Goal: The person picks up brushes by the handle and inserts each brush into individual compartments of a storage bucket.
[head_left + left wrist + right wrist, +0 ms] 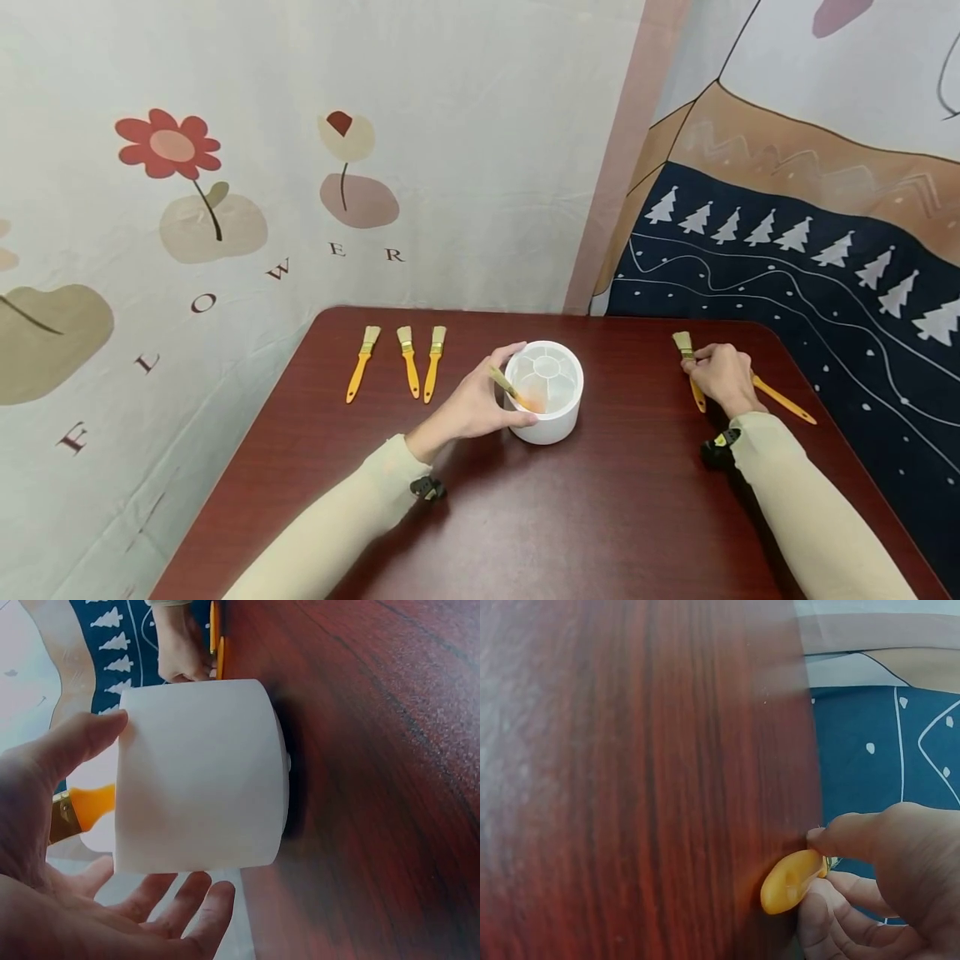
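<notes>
A white round organizer [551,429] with several compartments stands on the table. My left hand [472,403] grips its left side, thumb on the near rim and fingers on the far side; the left wrist view shows its smooth wall [199,776] up close. Inside, a paintbrush [510,387] leans left with its bristles up. At the right, my right hand [723,377] pinches a second paintbrush [683,342] near its metal band. Its yellow handle [786,886] points at the camera in the right wrist view. Another paintbrush [783,400] lies partly hidden beyond that hand.
Three more yellow-handled paintbrushes lie at the far left of the table: an outer one [360,371], a middle one [409,367] and an inner one [433,367]. Printed cloth [480,167] hangs behind the dark red table [600,517].
</notes>
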`<state>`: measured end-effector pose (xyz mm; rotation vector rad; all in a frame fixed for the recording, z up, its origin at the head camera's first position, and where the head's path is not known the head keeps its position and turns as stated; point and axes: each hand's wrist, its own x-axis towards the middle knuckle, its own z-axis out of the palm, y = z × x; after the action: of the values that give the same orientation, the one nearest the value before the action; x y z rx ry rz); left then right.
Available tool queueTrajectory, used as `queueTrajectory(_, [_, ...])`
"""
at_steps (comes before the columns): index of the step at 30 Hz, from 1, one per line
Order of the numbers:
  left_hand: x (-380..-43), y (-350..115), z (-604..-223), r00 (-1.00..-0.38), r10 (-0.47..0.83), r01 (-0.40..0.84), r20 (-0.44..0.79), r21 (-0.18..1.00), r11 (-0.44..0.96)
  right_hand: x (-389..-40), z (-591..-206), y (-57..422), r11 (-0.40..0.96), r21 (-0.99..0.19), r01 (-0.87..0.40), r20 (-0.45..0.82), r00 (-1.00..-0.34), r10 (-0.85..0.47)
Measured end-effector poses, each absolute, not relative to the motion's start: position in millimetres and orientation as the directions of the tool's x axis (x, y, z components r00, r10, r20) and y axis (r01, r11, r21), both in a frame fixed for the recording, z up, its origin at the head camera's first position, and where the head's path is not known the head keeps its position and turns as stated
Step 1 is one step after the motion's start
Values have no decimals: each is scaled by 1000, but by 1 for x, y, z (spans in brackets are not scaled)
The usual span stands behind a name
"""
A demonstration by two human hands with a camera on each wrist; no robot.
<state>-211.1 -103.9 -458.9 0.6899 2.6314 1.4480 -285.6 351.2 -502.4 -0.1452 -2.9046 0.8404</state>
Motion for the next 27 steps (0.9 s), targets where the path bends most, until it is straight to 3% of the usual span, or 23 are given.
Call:
queueTrajectory(14, [-225, -111, -454, -832, 546, 346, 101, 863, 368, -288, -498, 347, 820, -567, 84, 69, -987, 148])
queueTrajectory(27, [-225, -114, -458, -808, 579, 365, 107, 863, 350, -285, -500, 347, 793, -600, 108, 29, -987, 157])
